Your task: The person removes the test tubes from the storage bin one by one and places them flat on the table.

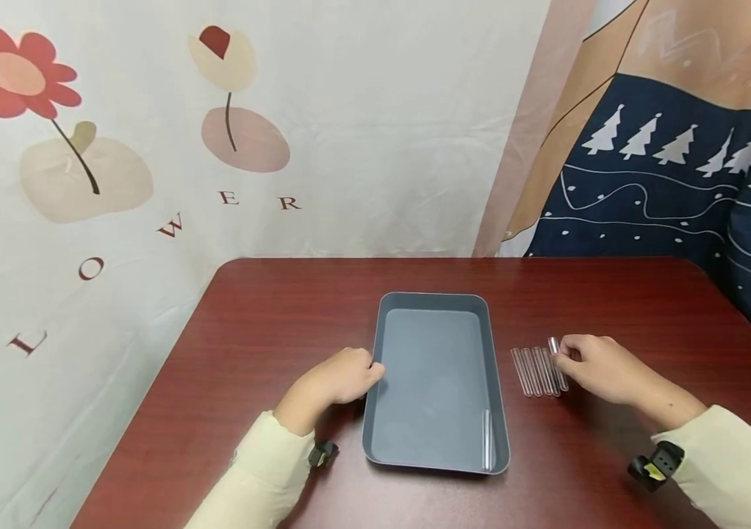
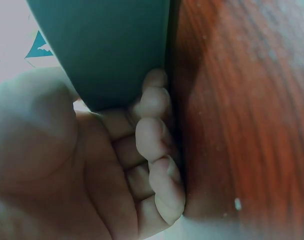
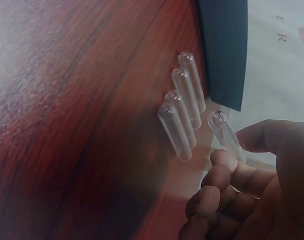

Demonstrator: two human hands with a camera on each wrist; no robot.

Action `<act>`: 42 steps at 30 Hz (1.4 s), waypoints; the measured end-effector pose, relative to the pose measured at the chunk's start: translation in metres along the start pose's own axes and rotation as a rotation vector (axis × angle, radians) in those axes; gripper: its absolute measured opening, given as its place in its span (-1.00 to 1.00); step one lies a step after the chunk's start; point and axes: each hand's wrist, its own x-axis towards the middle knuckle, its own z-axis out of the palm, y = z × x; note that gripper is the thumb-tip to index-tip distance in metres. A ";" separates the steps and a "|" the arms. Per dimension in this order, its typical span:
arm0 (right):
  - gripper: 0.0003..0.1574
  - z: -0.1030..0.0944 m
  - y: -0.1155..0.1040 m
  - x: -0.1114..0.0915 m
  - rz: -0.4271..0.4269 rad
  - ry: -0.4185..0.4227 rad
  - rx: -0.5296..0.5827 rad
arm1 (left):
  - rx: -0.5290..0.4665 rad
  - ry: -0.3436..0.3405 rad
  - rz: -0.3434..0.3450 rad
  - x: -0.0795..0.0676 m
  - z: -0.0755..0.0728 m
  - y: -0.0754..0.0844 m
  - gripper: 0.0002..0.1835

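Note:
A shallow grey tray [image 1: 428, 367] lies lengthwise on the table. My left hand [image 1: 342, 375] grips its left side, the thumb over the rim; in the left wrist view the curled fingers [image 2: 152, 137] lie low against the tray wall [image 2: 107, 50]. To the right of the tray, my right hand [image 1: 603, 367] pinches a clear test tube [image 3: 223, 129] between thumb and index finger, its rounded end pointing away from the palm. Beside it several more clear test tubes [image 1: 534, 371] lie in a row on the table. Another clear test tube [image 1: 487, 441] rests inside the tray, at its near right corner.
The dark red wood-grain table [image 1: 289, 316] extends around the tray on all sides. Behind it hangs a pale cloth [image 1: 375, 147] with flowers and letters, and at the right a navy cloth [image 1: 620, 191] with white trees. Each wrist wears a small black camera [image 1: 656, 465].

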 end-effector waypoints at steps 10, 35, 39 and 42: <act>-0.67 0.007 0.014 0.001 0.019 -0.024 -0.033 | 0.012 0.010 0.000 0.000 0.001 0.000 -0.60; -0.64 0.016 0.023 0.005 0.037 -0.073 -0.036 | -0.006 0.003 0.004 0.000 -0.001 0.002 -0.60; -0.65 0.017 0.023 0.005 0.031 -0.067 -0.036 | -0.005 0.000 -0.002 0.000 -0.001 0.001 -0.60; -0.65 0.018 0.023 0.005 0.031 -0.071 -0.037 | -0.004 -0.003 -0.005 0.000 -0.001 0.001 -0.60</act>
